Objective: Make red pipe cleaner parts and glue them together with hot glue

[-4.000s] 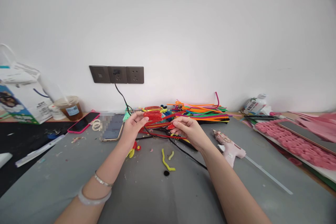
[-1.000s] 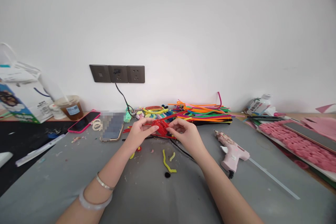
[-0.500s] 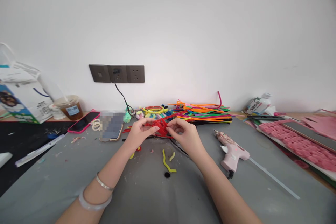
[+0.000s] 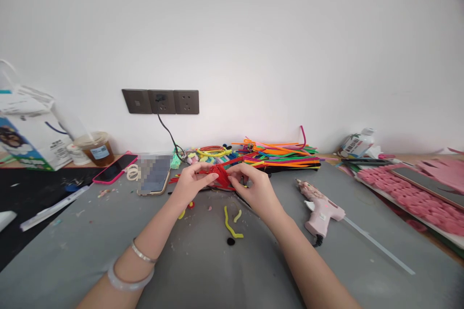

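Observation:
Between my two hands is a bent red pipe cleaner piece (image 4: 223, 177), raised over the far middle of the grey table mat (image 4: 145, 241). My left hand (image 4: 194, 184) pinches its left side with thumb and fingers. On its right side, my right hand (image 4: 253, 184) is closed on the red strands with thumb and forefinger. The fingers hide part of its shape. Below the hands lie a bent yellow pipe cleaner (image 4: 230, 226), a short pale-yellow piece (image 4: 238, 216) and a black pompom (image 4: 231, 241).
Bundles of coloured pipe cleaners (image 4: 282, 153) lie along the wall. A pink glue gun (image 4: 322, 212) with a long glue stick rests at right. At left are a phone (image 4: 155, 176), a pink-cased phone (image 4: 116, 169) and a drink cup (image 4: 96, 148). Pink woven work (image 4: 402, 193) is far right.
My right hand has shifted slightly left, and its fingers now sit closer over the red piece. My left hand stays almost where it was.

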Motion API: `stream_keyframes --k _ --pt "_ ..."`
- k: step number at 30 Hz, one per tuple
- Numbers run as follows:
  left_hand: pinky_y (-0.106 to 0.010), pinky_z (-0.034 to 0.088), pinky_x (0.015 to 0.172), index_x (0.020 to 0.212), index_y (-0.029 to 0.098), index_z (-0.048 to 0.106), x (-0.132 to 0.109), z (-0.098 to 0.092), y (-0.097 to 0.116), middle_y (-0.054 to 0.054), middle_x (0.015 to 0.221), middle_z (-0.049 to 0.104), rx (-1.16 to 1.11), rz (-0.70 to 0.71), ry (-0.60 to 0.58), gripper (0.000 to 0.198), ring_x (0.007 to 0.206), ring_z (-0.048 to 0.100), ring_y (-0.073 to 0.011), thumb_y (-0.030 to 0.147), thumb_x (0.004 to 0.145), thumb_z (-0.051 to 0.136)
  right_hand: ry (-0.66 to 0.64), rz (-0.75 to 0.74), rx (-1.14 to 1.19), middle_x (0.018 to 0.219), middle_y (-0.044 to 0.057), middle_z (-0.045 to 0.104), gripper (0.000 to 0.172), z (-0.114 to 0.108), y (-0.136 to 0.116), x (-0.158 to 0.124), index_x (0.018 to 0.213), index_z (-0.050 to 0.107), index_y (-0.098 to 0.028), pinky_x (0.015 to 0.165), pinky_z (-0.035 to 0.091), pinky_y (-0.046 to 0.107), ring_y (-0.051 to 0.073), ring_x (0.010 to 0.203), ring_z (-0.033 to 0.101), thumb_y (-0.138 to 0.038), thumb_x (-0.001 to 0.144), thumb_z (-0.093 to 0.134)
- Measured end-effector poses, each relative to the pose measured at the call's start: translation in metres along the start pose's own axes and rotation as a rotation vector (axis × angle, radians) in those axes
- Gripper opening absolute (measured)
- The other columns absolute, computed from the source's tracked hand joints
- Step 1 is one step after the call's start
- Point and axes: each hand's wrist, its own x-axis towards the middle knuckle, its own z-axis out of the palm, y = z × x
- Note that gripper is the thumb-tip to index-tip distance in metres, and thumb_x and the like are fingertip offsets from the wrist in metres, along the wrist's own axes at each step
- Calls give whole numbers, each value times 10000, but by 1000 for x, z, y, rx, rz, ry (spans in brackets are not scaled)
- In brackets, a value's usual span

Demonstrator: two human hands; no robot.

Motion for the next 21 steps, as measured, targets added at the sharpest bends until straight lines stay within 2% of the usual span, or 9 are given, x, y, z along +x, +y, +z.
stream_keyframes --k 4,9,14,21 --pt "-330 582 740 1033 158 696 -1 0 0 -48 898 743 -3 -5 -6 437 705 694 -175 386 683 822 -15 -87 -66 784 42 638 217 -1 -2 0 1020 685 -244 680 483 306 197 735 598 -177 919 504" --pt "-320 585 731 1028 157 701 0 -1 0 -49 931 743 -13 3 -13 424 706 700 -171 381 689 823 -26 -116 -99 760 42 600 228 -1 -4 -1 1018 687 -236 670 475 308 201 725 577 -162 932 490" --pt "-323 581 739 1061 147 699 0 -2 -2 -58 902 756 8 5 -12 450 714 700 -181 386 698 819 -28 -140 -126 808 59 623 246 1 -4 -2 1041 695 -235 683 484 307 203 755 592 -150 943 486" --pt "-331 589 750 1048 152 712 2 -2 -4 -60 933 754 -9 20 -7 434 735 711 -187 365 688 828 13 -219 -165 812 53 616 250 4 0 -1 1032 694 -236 695 483 308 198 766 571 -117 952 489"
